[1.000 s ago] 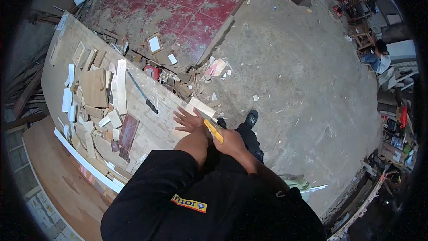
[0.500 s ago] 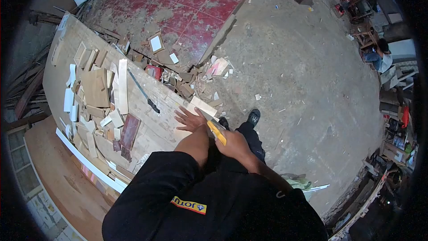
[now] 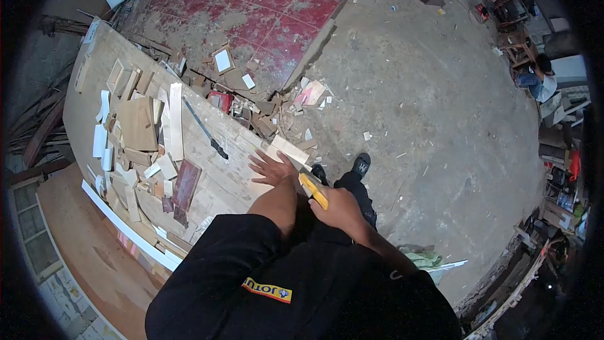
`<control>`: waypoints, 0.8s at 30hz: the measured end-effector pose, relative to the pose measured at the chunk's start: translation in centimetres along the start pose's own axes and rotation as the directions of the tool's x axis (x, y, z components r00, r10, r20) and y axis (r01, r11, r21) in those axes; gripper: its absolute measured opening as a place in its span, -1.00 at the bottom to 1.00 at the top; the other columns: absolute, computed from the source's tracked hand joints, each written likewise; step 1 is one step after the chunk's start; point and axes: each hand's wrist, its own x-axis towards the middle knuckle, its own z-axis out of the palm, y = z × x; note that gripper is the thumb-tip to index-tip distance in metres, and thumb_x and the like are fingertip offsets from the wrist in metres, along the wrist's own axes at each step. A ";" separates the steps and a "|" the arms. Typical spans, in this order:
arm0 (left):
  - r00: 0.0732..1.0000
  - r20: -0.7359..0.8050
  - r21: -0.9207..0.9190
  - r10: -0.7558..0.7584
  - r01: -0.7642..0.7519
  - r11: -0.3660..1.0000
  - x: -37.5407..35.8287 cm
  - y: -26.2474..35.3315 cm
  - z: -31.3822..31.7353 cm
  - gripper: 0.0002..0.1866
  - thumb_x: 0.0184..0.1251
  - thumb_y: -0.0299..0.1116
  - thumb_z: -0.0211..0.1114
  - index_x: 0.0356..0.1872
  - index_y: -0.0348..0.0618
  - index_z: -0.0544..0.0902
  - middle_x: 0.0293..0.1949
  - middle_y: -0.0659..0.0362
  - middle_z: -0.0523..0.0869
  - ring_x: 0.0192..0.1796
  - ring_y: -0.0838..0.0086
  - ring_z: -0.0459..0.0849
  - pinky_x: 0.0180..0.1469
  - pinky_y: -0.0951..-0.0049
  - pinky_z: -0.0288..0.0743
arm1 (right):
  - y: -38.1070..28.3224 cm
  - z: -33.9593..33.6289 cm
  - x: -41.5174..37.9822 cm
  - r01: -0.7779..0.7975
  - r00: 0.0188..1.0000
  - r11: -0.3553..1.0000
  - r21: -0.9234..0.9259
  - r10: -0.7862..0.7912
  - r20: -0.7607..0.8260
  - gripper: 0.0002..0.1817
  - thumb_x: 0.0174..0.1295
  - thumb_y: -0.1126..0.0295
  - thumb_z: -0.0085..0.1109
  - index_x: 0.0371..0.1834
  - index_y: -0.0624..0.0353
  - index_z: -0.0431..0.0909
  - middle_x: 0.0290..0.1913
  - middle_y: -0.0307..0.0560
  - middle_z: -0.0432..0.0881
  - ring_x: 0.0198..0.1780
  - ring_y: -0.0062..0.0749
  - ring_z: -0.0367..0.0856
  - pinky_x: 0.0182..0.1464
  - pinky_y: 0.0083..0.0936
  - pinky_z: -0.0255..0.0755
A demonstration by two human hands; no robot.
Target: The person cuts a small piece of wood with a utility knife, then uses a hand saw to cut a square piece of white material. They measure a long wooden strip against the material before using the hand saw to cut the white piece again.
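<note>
Yellow is the handle of the saw (image 3: 313,191), my landmark from this distant seat; my right hand (image 3: 336,205) has its fingers wrapped round that handle; left of the saw, my left hand (image 3: 272,169) lies with fingers spread on the pale board (image 3: 289,149), which rests along the edge of the desk (image 3: 217,182) beside the blade; I judge the board light and stiff, best pressed on its broad face; the thin blade probably flexes, so I favour the handle.
</note>
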 end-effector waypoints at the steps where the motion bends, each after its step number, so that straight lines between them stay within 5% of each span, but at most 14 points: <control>1: 1.000 0.004 0.006 0.001 -0.001 1.000 0.0 -0.2 -0.1 -0.21 0.49 0.16 -0.09 0.62 0.03 0.07 0.66 0.00 -0.08 0.67 0.04 -0.12 0.50 -0.47 -0.38 | -0.1 -0.4 -0.5 -0.005 1.000 1.000 0.003 0.005 0.004 -0.65 0.18 0.14 0.29 -0.29 0.27 0.66 -0.38 0.28 0.68 -0.26 0.25 0.68 -0.19 -0.01 0.56; 24: 0.999 0.039 -0.043 0.003 -0.001 0.999 0.2 -0.3 0.0 -0.20 0.46 0.13 -0.05 0.63 0.03 0.05 0.66 0.01 -0.10 0.67 0.03 -0.14 0.49 -0.49 -0.35 | 1.9 2.2 1.6 0.036 0.999 0.999 -0.032 -0.036 0.008 -0.62 0.20 0.11 0.26 -0.27 0.29 0.66 -0.38 0.28 0.69 -0.25 0.24 0.70 -0.14 0.01 0.59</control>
